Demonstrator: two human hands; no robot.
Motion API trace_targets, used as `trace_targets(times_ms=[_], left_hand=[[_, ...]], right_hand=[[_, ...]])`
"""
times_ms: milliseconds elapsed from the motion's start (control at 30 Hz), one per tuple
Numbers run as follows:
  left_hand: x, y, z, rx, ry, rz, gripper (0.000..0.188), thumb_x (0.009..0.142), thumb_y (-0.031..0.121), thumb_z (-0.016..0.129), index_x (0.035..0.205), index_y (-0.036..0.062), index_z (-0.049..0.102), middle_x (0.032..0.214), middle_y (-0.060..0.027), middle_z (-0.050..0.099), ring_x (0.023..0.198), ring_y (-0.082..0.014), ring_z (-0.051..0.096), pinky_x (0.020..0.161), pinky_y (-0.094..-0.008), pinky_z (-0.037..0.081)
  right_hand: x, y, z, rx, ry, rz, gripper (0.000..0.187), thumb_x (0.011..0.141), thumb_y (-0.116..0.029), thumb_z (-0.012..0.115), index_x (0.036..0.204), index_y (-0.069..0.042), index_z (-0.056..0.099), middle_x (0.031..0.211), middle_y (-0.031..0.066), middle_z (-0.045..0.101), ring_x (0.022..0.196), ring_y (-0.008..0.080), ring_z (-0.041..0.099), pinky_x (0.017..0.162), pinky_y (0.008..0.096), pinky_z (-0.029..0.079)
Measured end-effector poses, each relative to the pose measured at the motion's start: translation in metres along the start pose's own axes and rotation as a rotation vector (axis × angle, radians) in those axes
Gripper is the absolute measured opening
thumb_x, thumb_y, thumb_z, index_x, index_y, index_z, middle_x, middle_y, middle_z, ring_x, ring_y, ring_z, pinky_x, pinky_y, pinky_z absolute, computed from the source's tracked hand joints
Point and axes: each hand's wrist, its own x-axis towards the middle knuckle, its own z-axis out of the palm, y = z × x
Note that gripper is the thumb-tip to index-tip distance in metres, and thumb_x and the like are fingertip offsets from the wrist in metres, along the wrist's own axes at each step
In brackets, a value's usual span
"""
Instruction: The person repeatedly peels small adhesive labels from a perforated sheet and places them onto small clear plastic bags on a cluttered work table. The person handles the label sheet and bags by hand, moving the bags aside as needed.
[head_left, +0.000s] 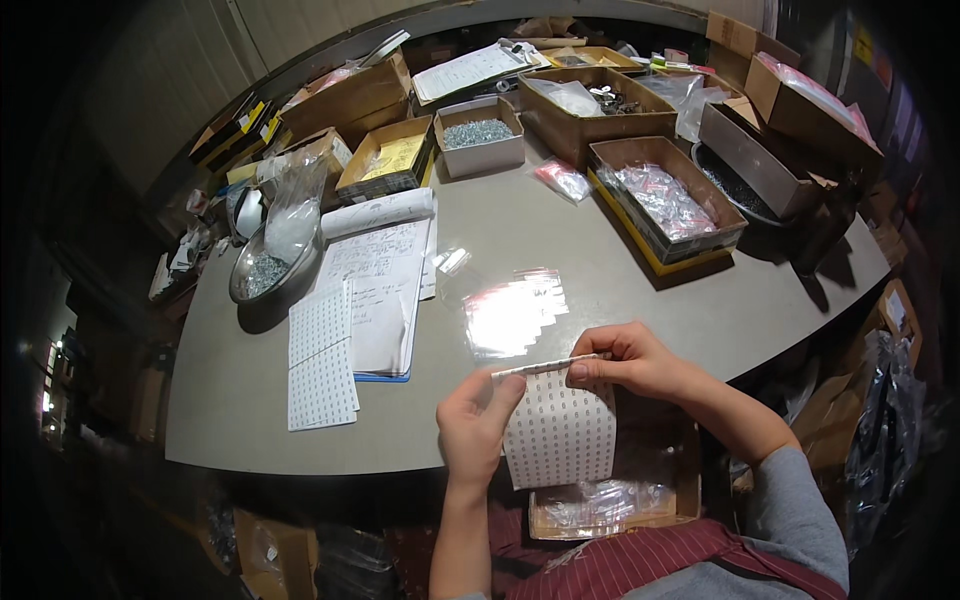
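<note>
A white sheet of small labels (560, 435), printed in rows, hangs over the table's near edge with its top part folded or bent over. My left hand (474, 422) grips its left top corner, thumb in front. At the right end of the top edge, my right hand (632, 358) pinches the sheet between thumb and curled fingers. Just beyond my hands, a fan of small clear zip bags (515, 312) lies on the table, shining under the light. More label sheets (322, 365) rest at the left, partly over a clipboard with handwritten papers (378, 290).
An open box of clear bags (600, 508) sits below the sheet, at my lap. Across the table (260, 410) stand a box of filled bags (665, 200), a box of small metal parts (480, 135), a metal bowl (262, 275) with parts, and a small filled bag (563, 181).
</note>
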Motion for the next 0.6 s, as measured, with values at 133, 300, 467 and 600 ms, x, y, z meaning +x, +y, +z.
trace_targets(times_ms=[133,300,467,600], left_hand=[[-0.003,-0.011,-0.002,0.277,0.061,0.094,0.015,0.095,0.008,0.074,0.103,-0.0051,0.073,0.088,-0.0012,0.071,0.077,-0.0057,0.061,0.068,-0.0215,0.048],[-0.004,-0.013,0.003,0.327,0.108,0.144,0.014,0.095,0.009,0.073,0.101,-0.0047,0.074,0.084,0.0007,0.07,0.074,-0.0038,0.059,0.066,-0.0211,0.046],[-0.006,-0.008,0.002,0.455,0.158,0.13,0.018,0.096,0.019,0.073,0.1,0.0019,0.073,0.067,-0.0006,0.062,0.06,-0.0064,0.048,0.055,-0.0278,0.041],[-0.005,-0.009,0.005,0.41,0.174,0.156,0.02,0.097,0.021,0.073,0.097,0.0008,0.072,0.06,0.0023,0.052,0.056,-0.0053,0.04,0.05,-0.0287,0.034]], right_hand=[[0.006,-0.008,-0.003,-0.429,-0.007,-0.108,0.021,0.088,-0.009,0.073,0.106,0.001,0.067,0.094,0.012,0.07,0.089,0.0218,0.067,0.081,0.0342,0.053],[0.013,-0.025,0.01,-1.016,0.017,-0.527,0.023,0.086,-0.006,0.075,0.104,-0.002,0.062,0.097,0.0124,0.063,0.093,0.0321,0.063,0.081,0.0406,0.051],[0.01,-0.028,0.026,-1.181,0.1,-0.586,0.026,0.081,-0.004,0.075,0.104,-0.003,0.063,0.097,0.011,0.063,0.091,0.0315,0.062,0.081,0.0401,0.05],[0.005,-0.026,0.024,-1.363,0.073,-0.757,0.028,0.077,-0.005,0.076,0.103,-0.003,0.064,0.094,0.0094,0.062,0.084,0.0271,0.062,0.077,0.0373,0.051]])
